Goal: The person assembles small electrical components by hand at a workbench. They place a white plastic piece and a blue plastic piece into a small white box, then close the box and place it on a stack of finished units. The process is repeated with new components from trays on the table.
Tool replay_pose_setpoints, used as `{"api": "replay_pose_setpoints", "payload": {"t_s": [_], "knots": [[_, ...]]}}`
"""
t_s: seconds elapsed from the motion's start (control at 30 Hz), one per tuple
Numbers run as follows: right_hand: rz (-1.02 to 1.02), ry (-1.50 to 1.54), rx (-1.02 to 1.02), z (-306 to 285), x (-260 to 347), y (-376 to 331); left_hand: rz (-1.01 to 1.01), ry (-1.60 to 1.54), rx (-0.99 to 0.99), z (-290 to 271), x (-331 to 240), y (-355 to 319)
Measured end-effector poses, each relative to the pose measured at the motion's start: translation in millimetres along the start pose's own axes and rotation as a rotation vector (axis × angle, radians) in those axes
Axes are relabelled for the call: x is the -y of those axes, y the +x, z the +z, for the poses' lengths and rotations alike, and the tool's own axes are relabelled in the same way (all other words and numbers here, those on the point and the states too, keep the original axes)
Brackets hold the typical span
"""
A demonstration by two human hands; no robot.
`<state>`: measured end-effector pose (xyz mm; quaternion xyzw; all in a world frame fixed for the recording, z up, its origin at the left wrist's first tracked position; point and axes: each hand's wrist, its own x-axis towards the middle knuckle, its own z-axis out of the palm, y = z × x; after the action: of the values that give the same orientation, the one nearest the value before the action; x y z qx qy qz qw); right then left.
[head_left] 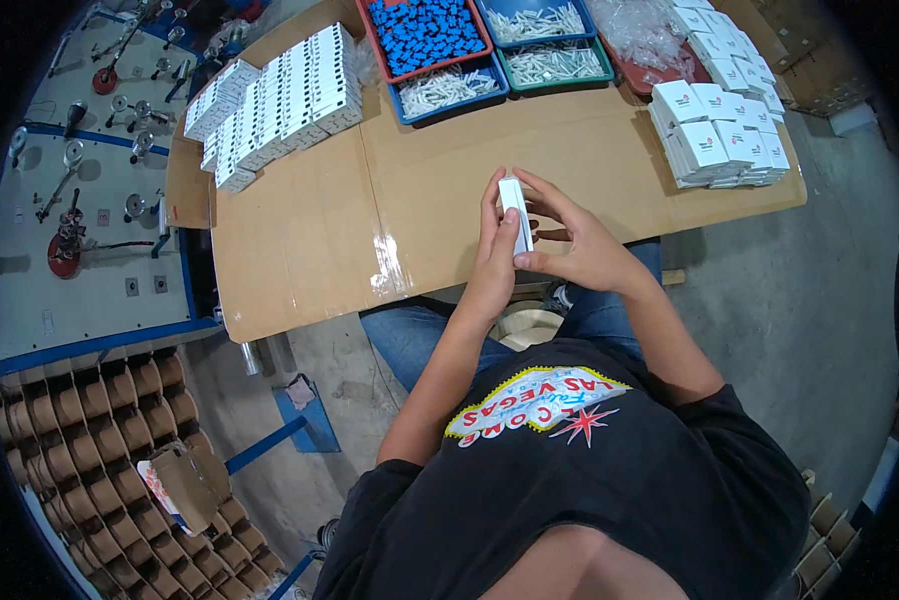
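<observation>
Between my two hands, just over the near edge of the cardboard-covered table [450, 160], is a small white box [515, 212] with a narrow side facing up. My left hand [492, 245] grips it from the left, thumb lying along its upper face. On the other side my right hand [580, 240] holds it with the thumb at its near end and fingers curled round the far part. Some of the right fingers are partly hidden behind the box.
Stacked white boxes stand at the table's left [285, 100] and right [720, 140]. Along the back sit a red tray [428, 72] of blue pieces, blue and green trays [560, 84] of white parts, and clear plastic bags [645, 35]. Cardboard dividers [100, 450] lie low at left.
</observation>
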<state>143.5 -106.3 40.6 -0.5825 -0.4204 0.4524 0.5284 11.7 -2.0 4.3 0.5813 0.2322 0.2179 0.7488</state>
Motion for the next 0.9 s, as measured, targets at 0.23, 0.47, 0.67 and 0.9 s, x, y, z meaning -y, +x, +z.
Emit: {"api": "replay_pose_setpoints", "payload": {"t_s": [0.23,0.47,0.67,0.9], "knots": [[-0.025,0.145,0.066,-2.5,-18.4,3.5,0.021,0.009,0.018,-1.1,1.1,-2.1],[0.006,0.277,0.108,-4.9,-9.3,3.5,0.139,0.325,-0.021,0.7,-7.3,-8.0],[-0.009,0.074,0.052,-4.6,-7.3,-0.3,0.264,0.471,0.016,0.8,-5.5,-6.1],[-0.026,-0.005,0.039,-5.6,-4.8,0.0,0.164,0.302,0.053,1.3,-2.6,-7.1]]}}
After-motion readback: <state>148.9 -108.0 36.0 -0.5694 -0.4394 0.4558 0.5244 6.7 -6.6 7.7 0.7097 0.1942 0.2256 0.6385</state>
